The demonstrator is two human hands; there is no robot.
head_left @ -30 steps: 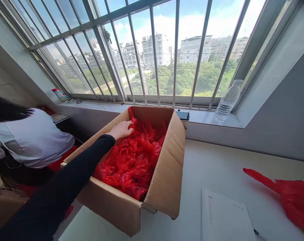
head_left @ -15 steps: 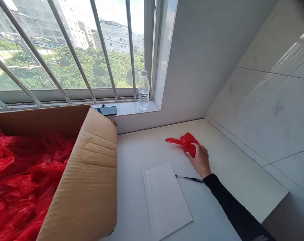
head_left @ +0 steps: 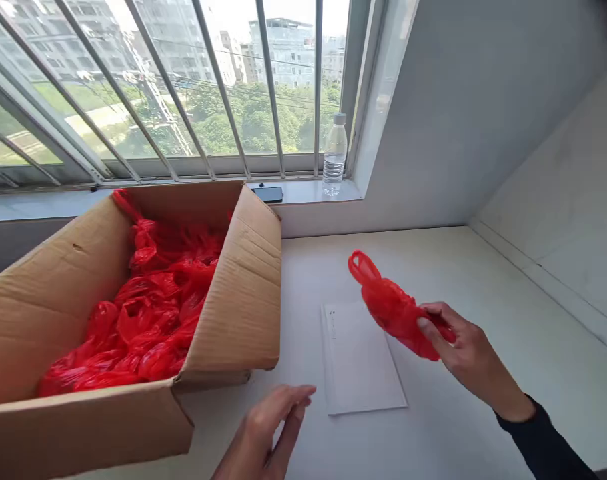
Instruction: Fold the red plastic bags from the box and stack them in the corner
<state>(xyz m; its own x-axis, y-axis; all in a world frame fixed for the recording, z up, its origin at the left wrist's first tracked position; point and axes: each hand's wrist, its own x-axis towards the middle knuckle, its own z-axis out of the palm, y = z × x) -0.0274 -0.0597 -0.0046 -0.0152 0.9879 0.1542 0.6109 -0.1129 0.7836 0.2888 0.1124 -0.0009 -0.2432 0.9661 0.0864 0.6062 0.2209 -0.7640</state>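
Observation:
My right hand point(head_left: 466, 357) is closed on a crumpled red plastic bag point(head_left: 391, 308), lifted above the white table point(head_left: 433, 260) with its handle loop pointing up and left. Just below the bag lies a white sheet of paper point(head_left: 358, 363). My left hand point(head_left: 268, 433) hovers low at the bottom of the view, fingers stretched out and holding nothing, close to the front right corner of an open cardboard box point(head_left: 233, 300). The box is filled with several more red plastic bags point(head_left: 148, 313).
A barred window point(head_left: 183, 87) runs along the back, with a clear water bottle point(head_left: 334, 155) and a dark phone point(head_left: 268, 194) on its sill. A grey wall point(head_left: 458, 113) and a tiled wall point(head_left: 563, 207) close the right side.
My right hand has picked the red bag up off the table and brought it nearer. My left hand has come into view at the bottom. The view has swung back left.

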